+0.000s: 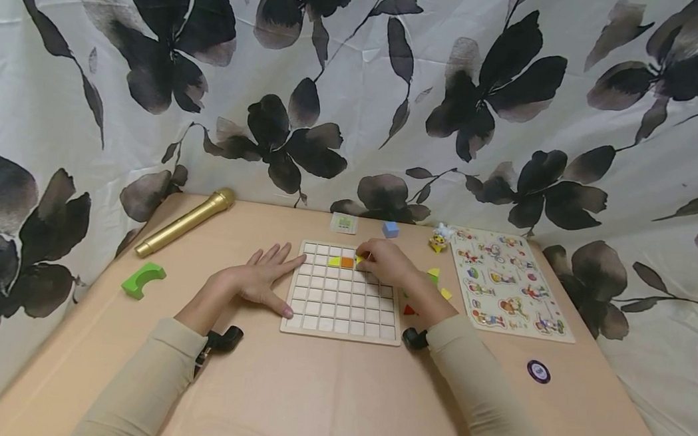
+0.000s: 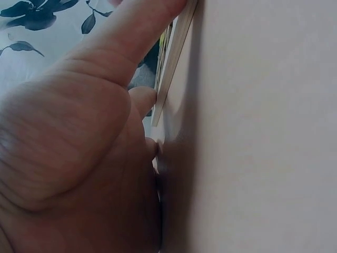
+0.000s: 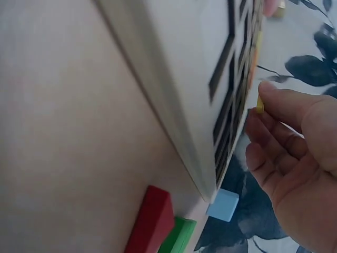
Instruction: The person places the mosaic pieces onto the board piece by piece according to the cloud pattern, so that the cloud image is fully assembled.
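A white gridded board (image 1: 327, 297) lies on the table. In one of its upper rows a yellow tile (image 1: 335, 262) sits beside an orange tile (image 1: 347, 262). My left hand (image 1: 255, 279) spreads its fingers flat at the board's left side, with thumb and index fingertip touching the edge. Between thumb and fingertips, my right hand (image 1: 386, 260) pinches a small yellow piece (image 3: 260, 104) over the same row, just right of the orange tile. Loose pieces lie right of the board, partly hidden by the right forearm: a red piece (image 1: 409, 310), a yellow piece (image 1: 446, 293) and a green one (image 3: 179, 235).
A picture board (image 1: 519, 327) lies at the right, with a dark round chip (image 1: 538, 371) nearer me. Behind the grid stand a blue block (image 1: 390, 229), a small card (image 1: 344, 223) and a yellow figure (image 1: 437, 243). A gold microphone (image 1: 187, 223) and green arch (image 1: 143, 280) lie left.
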### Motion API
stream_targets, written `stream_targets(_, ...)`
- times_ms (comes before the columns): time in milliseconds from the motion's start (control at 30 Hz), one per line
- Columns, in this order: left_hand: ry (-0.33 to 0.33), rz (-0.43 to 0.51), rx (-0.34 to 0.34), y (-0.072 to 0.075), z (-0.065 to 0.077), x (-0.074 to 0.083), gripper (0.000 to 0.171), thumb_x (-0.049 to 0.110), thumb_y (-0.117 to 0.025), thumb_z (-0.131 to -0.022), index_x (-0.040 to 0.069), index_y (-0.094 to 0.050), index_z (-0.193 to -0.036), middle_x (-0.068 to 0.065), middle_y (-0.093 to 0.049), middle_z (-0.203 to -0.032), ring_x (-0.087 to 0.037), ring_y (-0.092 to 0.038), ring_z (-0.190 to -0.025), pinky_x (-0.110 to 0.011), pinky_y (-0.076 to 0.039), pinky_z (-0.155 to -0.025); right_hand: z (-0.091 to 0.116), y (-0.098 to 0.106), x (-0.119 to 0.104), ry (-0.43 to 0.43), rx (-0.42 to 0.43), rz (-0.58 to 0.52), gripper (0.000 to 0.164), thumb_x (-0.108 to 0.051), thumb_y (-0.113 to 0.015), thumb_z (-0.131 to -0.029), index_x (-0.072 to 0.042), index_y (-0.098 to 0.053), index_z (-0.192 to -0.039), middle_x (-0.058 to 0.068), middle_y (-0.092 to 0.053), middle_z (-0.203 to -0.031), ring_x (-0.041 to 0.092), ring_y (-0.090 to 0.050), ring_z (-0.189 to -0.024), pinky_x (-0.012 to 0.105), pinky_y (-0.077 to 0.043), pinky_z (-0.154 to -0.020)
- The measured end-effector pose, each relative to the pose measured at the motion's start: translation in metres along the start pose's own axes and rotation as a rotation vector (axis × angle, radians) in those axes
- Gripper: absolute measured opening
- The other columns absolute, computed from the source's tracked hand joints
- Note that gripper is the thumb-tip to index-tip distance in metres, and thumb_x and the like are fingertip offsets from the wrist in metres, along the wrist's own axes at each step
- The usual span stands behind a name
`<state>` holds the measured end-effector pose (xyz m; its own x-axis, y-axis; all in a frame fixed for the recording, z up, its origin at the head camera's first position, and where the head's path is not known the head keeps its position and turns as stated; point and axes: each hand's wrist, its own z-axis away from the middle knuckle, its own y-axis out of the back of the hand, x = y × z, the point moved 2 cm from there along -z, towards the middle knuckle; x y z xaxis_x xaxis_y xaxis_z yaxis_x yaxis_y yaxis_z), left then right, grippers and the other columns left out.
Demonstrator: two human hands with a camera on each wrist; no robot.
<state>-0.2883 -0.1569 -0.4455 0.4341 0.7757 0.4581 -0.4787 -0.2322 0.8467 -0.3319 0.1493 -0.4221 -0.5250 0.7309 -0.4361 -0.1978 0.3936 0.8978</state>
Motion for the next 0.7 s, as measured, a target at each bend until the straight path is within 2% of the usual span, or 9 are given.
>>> stream_targets(200,0.002,0.004,-0.005,0.002,0.001,0.001,0.132,0.071,-0.083,-0.072,0.022,-0.009,-0.169,-0.022,0.013,-0.173,-0.043,0.015,-0.160,-0.066,0.009,-0.126,-0.006,-0.005,0.000,0.027,0.008,0.066,0.023,-0.012,-0.079,-0.092,-0.003,-0.078,-0.114,0.010,-0.073,-0.103,0.022,-0.065,-0.092,0.038,-0.057,-0.086)
stream_targets(333,-0.002,0.024,-0.006,0.002,0.002,0.002,0.133,0.071,-0.084,-0.070,0.022,-0.009,-0.169,-0.023,0.013,-0.173,-0.043,0.016,-0.160,-0.065,0.011,-0.126,-0.005,-0.006,0.003,0.002,0.001,0.008,0.025,-0.011,-0.079,-0.092,-0.002,-0.078,-0.116,0.011,-0.075,-0.108,0.024,-0.069,-0.099,0.040,-0.058,-0.090)
stream_targets(500,-0.046,0.070,0.022,-0.003,-0.001,-0.005,0.135,0.076,-0.082,-0.067,0.025,-0.011,-0.169,-0.025,0.014,-0.173,-0.044,0.018,-0.159,-0.067,0.015,-0.124,-0.004,-0.007,0.005,-0.023,-0.006,-0.064,0.027,-0.011,-0.078,-0.093,-0.002,-0.078,-0.119,0.012,-0.076,-0.115,0.028,-0.069,-0.110,0.042,-0.058,-0.094)
stream_targets(700,-0.039,0.053,0.046,-0.008,-0.007,-0.013,0.135,0.081,-0.080,-0.065,0.029,-0.012,-0.169,-0.019,0.012,-0.175,-0.041,0.016,-0.161,-0.066,0.011,-0.125,-0.004,-0.008,0.007,-0.049,-0.012,-0.093,0.031,-0.010,-0.079,-0.093,-0.002,-0.076,-0.123,0.012,-0.075,-0.117,0.024,-0.069,-0.107,0.038,-0.059,-0.091)
